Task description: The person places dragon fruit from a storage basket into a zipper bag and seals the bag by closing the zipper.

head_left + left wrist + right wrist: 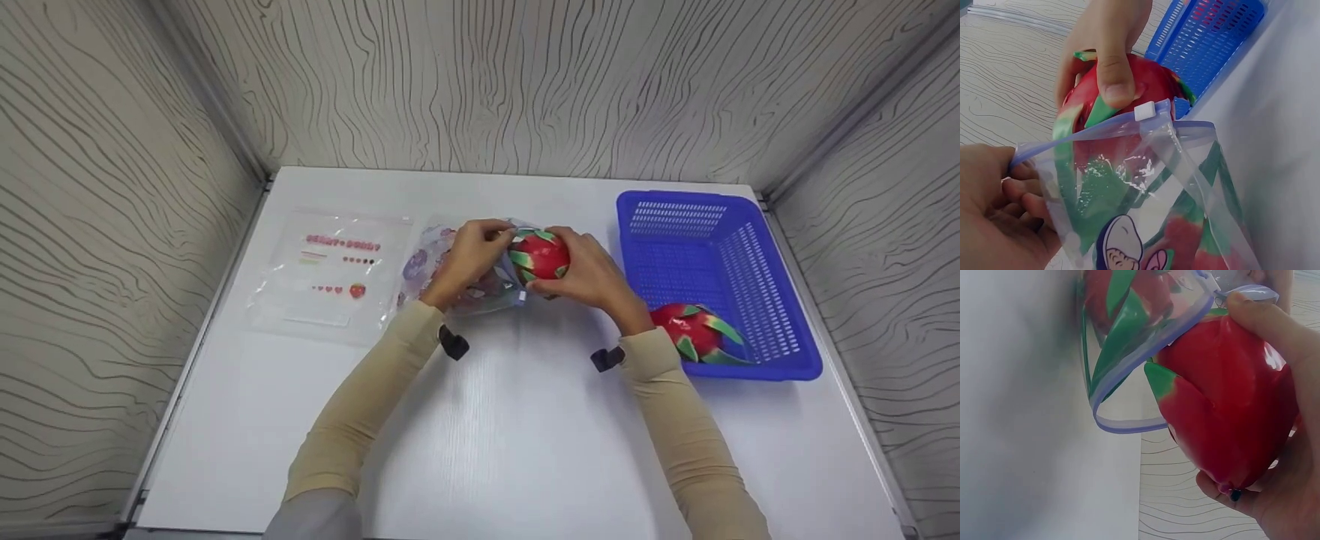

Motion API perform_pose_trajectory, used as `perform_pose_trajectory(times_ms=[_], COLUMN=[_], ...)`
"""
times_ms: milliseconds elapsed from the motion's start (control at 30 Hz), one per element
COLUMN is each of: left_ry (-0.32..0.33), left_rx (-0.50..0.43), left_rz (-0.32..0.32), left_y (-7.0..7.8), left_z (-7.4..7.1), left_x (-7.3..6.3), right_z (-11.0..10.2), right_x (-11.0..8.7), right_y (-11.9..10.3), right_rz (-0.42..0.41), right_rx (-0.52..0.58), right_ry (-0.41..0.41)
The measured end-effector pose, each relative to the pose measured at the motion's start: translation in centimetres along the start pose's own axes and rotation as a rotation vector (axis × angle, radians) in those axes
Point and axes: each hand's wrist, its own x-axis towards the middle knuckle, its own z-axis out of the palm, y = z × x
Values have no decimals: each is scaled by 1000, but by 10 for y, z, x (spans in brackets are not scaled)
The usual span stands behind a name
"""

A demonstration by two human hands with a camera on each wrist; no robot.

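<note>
My right hand (589, 271) grips a red dragon fruit (1230, 405) with green-tipped scales, thumb on one side and fingers on the other. The fruit's leafy end is inside the mouth of a clear zip bag (1129, 185) with a purple edge and a white slider (1145, 111). My left hand (472, 255) pinches the bag's rim between thumb and fingers, and the mouth gapes. Through the plastic, another dragon fruit (1129, 298) shows inside the bag. Cartoon figures are printed on the bag's side.
To the right stands a blue plastic basket (806, 330) holding another dragon fruit (694, 330). A flat clear zip bag (300, 281) with red lettering and small printed fruits lies on the left of the white table (480, 435). Wood-patterned panels (480, 82) enclose the back and sides.
</note>
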Motion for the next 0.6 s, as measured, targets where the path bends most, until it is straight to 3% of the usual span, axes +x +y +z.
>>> perform_pose_trajectory(times_ms=[233, 467, 600], left_ry=[-58, -84, -106], left_rx=[-30, -6, -23], left_rz=[9, 47, 5], left_y=[-1, -5, -4], left_z=[-3, -4, -6], left_x=[-2, -3, -4], right_z=[-1, -3, -4], right_x=[6, 12, 14], right_y=[-3, -1, -1], right_rz=[-23, 18, 37], right_rx=[-10, 15, 48], right_ry=[30, 42, 41])
